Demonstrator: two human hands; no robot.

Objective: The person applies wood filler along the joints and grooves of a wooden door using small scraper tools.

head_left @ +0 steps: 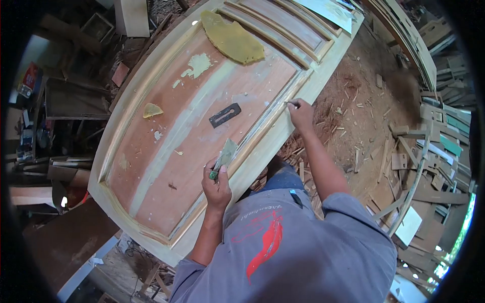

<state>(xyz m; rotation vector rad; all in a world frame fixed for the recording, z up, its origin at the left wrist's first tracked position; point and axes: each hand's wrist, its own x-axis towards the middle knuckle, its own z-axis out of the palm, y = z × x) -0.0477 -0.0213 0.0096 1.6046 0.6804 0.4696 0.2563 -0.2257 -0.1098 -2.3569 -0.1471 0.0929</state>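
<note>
A large wooden door (pixel 202 146) with raised moulding (pixel 270 123) lies flat before me, smeared with pale filler. My left hand (pixel 217 191) is closed around a putty knife (pixel 226 154); its broad, filler-coated blade points up over the near side of the panel. At the near moulding, my right hand (pixel 302 115) is closed with thumb and finger pinched on a small grey piece whose kind I cannot make out. Between the hands, farther in on the panel, rests a dark slotted metal plate (pixel 225 115), like a plane iron.
A yellowish irregular sheet (pixel 232 39) lies on the door's far part, with a smaller yellow scrap (pixel 152 110) to the left. A white sheet (pixel 328 14) covers the top right corner. Wood offcuts (pixel 404 160) litter the right; a brown board (pixel 70 242) stands lower left.
</note>
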